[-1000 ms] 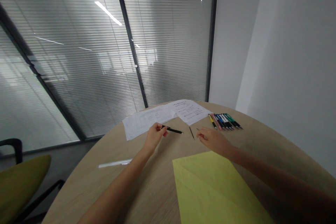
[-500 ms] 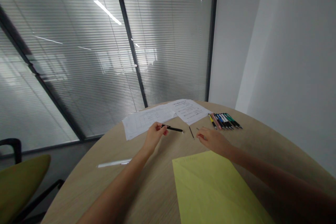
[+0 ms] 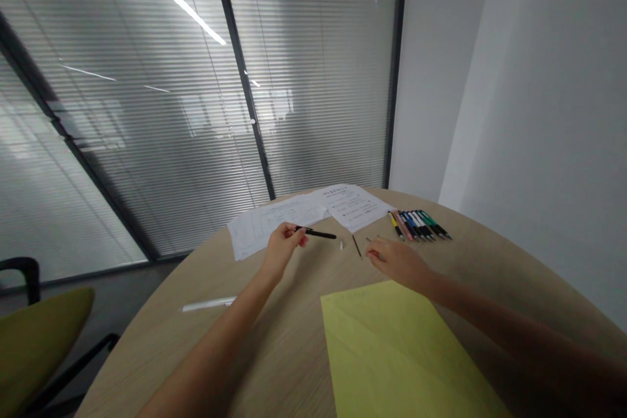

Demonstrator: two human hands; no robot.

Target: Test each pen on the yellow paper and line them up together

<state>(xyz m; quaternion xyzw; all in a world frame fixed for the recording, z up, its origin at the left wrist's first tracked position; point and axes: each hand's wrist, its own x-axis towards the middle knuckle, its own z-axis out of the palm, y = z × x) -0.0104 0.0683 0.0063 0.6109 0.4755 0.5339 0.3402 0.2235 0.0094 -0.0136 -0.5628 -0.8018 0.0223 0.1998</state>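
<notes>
My left hand (image 3: pixel 283 245) is closed around one end of a black pen (image 3: pixel 321 234), which points to the right just above the table. A small white cone-shaped piece (image 3: pixel 341 245) stands near the pen's free end. Right of that lies a thin dark pen refill (image 3: pixel 357 245). My right hand (image 3: pixel 389 255) has its fingers curled together close to the refill. A tiny dark tip (image 3: pixel 368 240) shows beside those fingers; the rest of it is hidden.
Several pens (image 3: pixel 420 226) lie in a row at the right. Printed sheets (image 3: pixel 279 222) cover the table's far edge. A yellow sheet (image 3: pixel 392 346) lies in front, and a long white object (image 3: pixel 206 304) at the left. A green chair (image 3: pixel 44 326) stands beside the round table (image 3: pixel 289 353).
My left hand has moved a little left with the pen, away from the small white piece, which now stands apart. My right hand has hardly moved.
</notes>
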